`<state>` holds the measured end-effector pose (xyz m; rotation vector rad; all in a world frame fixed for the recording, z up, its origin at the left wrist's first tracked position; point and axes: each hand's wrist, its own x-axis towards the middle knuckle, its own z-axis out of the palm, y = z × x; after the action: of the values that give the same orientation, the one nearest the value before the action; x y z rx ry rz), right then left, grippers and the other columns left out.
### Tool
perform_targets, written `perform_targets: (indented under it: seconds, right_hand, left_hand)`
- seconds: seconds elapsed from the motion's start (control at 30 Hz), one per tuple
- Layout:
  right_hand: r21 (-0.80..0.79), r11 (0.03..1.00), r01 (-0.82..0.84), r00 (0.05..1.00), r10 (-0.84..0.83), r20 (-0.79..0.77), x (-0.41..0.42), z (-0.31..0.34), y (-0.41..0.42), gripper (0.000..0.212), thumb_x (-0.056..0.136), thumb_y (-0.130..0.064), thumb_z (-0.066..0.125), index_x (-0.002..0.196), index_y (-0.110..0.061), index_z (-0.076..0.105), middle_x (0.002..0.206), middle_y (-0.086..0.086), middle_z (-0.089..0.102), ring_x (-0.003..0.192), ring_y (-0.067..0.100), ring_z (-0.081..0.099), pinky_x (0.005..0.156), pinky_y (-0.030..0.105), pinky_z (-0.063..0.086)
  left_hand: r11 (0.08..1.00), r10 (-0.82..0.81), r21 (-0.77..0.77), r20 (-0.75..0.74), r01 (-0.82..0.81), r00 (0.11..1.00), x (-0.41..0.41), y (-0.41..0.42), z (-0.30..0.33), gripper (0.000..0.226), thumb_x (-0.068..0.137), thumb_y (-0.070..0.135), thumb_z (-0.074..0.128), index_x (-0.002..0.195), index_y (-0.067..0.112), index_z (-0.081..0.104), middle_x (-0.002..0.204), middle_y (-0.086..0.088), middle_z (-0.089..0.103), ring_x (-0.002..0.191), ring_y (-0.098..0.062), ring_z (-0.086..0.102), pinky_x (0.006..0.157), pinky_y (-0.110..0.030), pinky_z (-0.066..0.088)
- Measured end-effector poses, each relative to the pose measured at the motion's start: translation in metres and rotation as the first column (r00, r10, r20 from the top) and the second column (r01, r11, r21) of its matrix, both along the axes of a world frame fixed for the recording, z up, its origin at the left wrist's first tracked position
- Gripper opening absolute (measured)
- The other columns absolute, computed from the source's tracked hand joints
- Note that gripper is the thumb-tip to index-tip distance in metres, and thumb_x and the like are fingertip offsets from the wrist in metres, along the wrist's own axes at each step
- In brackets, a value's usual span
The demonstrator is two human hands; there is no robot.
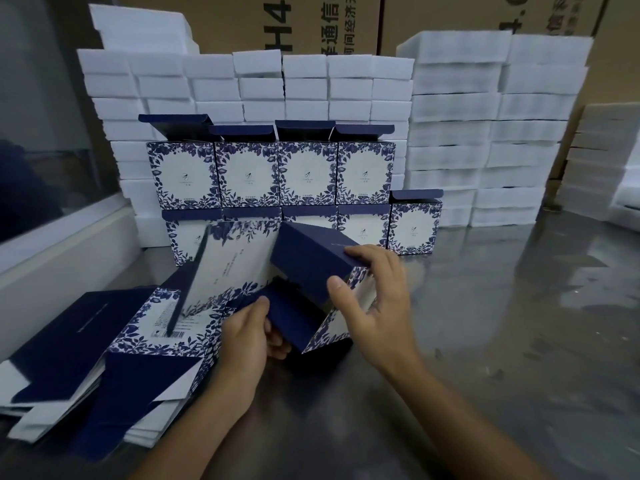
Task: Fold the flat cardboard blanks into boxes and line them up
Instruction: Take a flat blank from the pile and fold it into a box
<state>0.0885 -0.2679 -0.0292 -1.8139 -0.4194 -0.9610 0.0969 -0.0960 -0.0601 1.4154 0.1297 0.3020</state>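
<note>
A half-folded blue-and-white floral box (242, 268) tilts above the table in front of me. My left hand (249, 334) grips its lower dark blue flap from below. My right hand (377, 299) pinches the upper dark blue panel (308, 258), thumb on its face and fingers over its far edge. A stack of flat blanks (104, 362) lies at the left. Folded boxes (270, 174) with raised lids stand in two rows behind, one more box (414, 223) at the right end of the lower row.
White foam blocks (485, 133) are stacked high along the back and right, with brown cartons (311, 22) behind them. The shiny metal table (502, 323) stretches to the right. A white ledge (69, 244) and a glass pane run along the left side.
</note>
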Motion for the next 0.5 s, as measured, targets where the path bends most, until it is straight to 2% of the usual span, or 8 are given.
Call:
perform_targets:
  seconds: [0.1, 0.17, 0.3, 0.4, 0.5]
  right_hand:
    - [-0.028, 1.000, 0.002, 1.000, -0.003, -0.005, 0.000, 0.000, 0.002, 0.046, 0.088, -0.059, 0.058, 0.123, -0.029, 0.058, 0.122, -0.011, 0.053, 0.122, 0.018, 0.050, 0.100, 0.038, 0.044]
    - [-0.013, 1.000, 0.025, 1.000, -0.025, -0.007, -0.001, -0.001, 0.002, 0.047, 0.087, -0.061, 0.058, 0.123, -0.031, 0.057, 0.122, -0.012, 0.053, 0.121, 0.017, 0.050, 0.100, 0.037, 0.044]
    - [0.099, 0.994, 0.037, 0.997, -0.030, -0.065, -0.003, -0.001, 0.004, 0.050, 0.082, -0.073, 0.059, 0.122, -0.045, 0.046, 0.119, -0.025, 0.050, 0.120, 0.010, 0.051, 0.101, 0.040, 0.046]
    - [0.080, 0.995, 0.054, 0.997, -0.048, -0.068, -0.004, 0.000, 0.005, 0.046, 0.079, -0.079, 0.055, 0.116, -0.056, 0.040, 0.118, -0.031, 0.047, 0.121, 0.009, 0.050, 0.101, 0.042, 0.045]
    - [0.041, 0.997, 0.065, 0.997, -0.063, -0.047, -0.004, 0.002, 0.008, 0.048, 0.080, -0.075, 0.058, 0.116, -0.047, 0.045, 0.116, -0.028, 0.047, 0.118, 0.011, 0.050, 0.098, 0.042, 0.046]
  left_hand:
    - [1.000, 0.021, -0.013, -0.019, -0.021, 1.000, 0.000, 0.001, -0.001, 0.046, 0.099, 0.023, 0.051, 0.055, 0.013, 0.042, 0.042, -0.007, 0.044, 0.038, -0.020, 0.048, 0.040, -0.029, 0.041]
    - [1.000, -0.019, 0.004, 0.022, 0.018, 1.000, -0.004, 0.000, 0.001, 0.054, 0.100, 0.029, 0.052, 0.047, 0.019, 0.044, 0.044, -0.009, 0.045, 0.039, -0.021, 0.047, 0.040, -0.028, 0.040]
    - [0.973, -0.138, 0.192, 0.049, 0.126, 0.989, -0.012, -0.007, 0.003, 0.062, 0.097, 0.041, 0.054, 0.040, 0.018, 0.052, 0.044, -0.012, 0.054, 0.041, -0.021, 0.052, 0.045, -0.026, 0.045]
    - [0.922, -0.165, 0.359, 0.024, 0.146, 0.986, -0.015, -0.012, 0.002, 0.064, 0.099, 0.031, 0.052, 0.037, 0.017, 0.059, 0.044, -0.012, 0.060, 0.040, -0.015, 0.055, 0.048, -0.019, 0.045]
    - [0.922, -0.138, 0.367, 0.020, 0.122, 0.990, -0.015, -0.012, 0.004, 0.064, 0.100, 0.021, 0.051, 0.037, 0.018, 0.059, 0.043, -0.010, 0.059, 0.039, -0.015, 0.054, 0.047, -0.022, 0.045]
